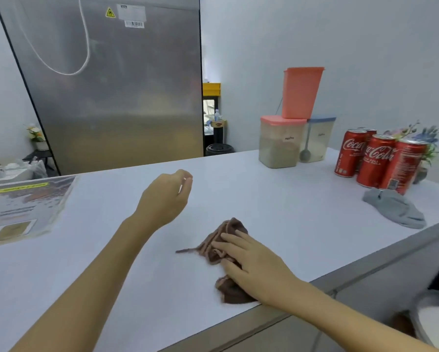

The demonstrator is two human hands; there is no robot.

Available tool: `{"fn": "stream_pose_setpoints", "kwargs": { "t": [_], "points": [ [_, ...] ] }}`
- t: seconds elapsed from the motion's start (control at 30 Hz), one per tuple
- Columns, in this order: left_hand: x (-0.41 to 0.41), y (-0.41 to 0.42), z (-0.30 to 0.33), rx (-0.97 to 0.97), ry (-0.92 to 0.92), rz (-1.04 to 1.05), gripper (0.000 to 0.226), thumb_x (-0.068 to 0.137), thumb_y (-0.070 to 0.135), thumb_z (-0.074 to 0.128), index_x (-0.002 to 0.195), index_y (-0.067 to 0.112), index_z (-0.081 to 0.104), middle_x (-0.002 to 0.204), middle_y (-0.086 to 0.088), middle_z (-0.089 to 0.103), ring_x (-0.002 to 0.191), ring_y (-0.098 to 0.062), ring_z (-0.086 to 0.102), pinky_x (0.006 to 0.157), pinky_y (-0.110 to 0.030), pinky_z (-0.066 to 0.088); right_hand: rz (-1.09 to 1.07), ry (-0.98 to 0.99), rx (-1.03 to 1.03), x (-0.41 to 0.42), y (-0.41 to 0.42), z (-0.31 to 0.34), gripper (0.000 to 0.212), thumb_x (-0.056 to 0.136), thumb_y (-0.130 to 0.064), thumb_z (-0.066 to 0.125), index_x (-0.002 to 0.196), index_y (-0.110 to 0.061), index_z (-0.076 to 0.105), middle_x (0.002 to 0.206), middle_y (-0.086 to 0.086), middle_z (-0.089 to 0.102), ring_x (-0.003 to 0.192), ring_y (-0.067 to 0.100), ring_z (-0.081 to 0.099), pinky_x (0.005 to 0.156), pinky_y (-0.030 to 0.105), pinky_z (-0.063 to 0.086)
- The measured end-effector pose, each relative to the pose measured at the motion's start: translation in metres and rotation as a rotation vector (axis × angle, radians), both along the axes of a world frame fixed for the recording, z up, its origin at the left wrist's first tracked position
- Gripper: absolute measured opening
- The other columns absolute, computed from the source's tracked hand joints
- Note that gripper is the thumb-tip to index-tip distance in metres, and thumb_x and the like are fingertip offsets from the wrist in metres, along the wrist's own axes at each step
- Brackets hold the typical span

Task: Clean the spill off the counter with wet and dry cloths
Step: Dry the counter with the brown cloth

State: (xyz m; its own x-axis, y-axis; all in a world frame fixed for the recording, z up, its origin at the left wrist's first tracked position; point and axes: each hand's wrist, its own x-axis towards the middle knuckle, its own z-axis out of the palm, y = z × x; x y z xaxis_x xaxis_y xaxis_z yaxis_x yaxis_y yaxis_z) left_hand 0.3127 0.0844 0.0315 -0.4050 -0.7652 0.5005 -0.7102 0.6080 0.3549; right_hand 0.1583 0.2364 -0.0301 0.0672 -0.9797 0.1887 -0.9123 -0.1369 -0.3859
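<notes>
A crumpled brown cloth [219, 243] lies on the white counter [276, 199] near its front edge. My right hand [248, 260] rests flat on it, fingers straight and spread, pressing it down. My left hand [166, 198] hovers above the counter to the left of the cloth, fingers loosely curled, holding nothing. A grey cloth [396, 212] lies bunched at the right, just in front of the cans. No spill is plainly visible on the surface.
Several red cola cans [373, 158] stand at the right. Behind them sit lidded storage containers [280, 142] with a pink tub [302, 91] stacked on top. A laminated sheet [20, 209] lies at the left. A steel fridge [111, 85] rises behind the counter.
</notes>
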Motion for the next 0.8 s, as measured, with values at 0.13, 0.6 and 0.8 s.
{"fn": "stream_pose_setpoints", "kwargs": {
  "t": [0.13,0.6,0.8],
  "points": [
    [-0.050,-0.013,0.004,0.032,0.007,-0.062,0.032,0.100,0.032,0.032,0.119,0.021,0.055,0.117,0.002,0.063,0.093,-0.015,0.050,0.078,-0.031,0.041,-0.238,-0.021,0.027,-0.113,-0.003,0.002,0.041,0.100,-0.032,0.034,0.141,-0.034,0.037,0.153,-0.017,0.022,0.143,0.002,0.010,0.112,0.017,0.009],
    [-0.221,-0.087,-0.002,0.127,-0.073,-0.110,0.031,0.099,0.032,0.032,0.118,0.022,0.055,0.120,0.007,0.060,0.103,-0.013,0.050,0.084,-0.031,0.044,-0.553,0.065,0.064,-0.351,-0.159,0.001,0.043,0.097,-0.031,0.030,0.136,-0.021,0.044,0.144,-0.002,0.041,0.133,0.022,0.032,0.112,0.036,0.023],
    [-0.220,-0.107,0.002,0.109,-0.022,-0.018,0.032,0.099,0.033,0.032,0.117,0.023,0.057,0.118,0.010,0.059,0.109,-0.011,0.050,0.090,-0.034,0.045,-0.694,0.078,0.018,-0.356,-0.222,-0.009,0.044,0.097,-0.036,0.024,0.131,-0.020,0.049,0.140,0.000,0.045,0.132,0.026,0.033,0.113,0.042,0.020]
  ]
}}
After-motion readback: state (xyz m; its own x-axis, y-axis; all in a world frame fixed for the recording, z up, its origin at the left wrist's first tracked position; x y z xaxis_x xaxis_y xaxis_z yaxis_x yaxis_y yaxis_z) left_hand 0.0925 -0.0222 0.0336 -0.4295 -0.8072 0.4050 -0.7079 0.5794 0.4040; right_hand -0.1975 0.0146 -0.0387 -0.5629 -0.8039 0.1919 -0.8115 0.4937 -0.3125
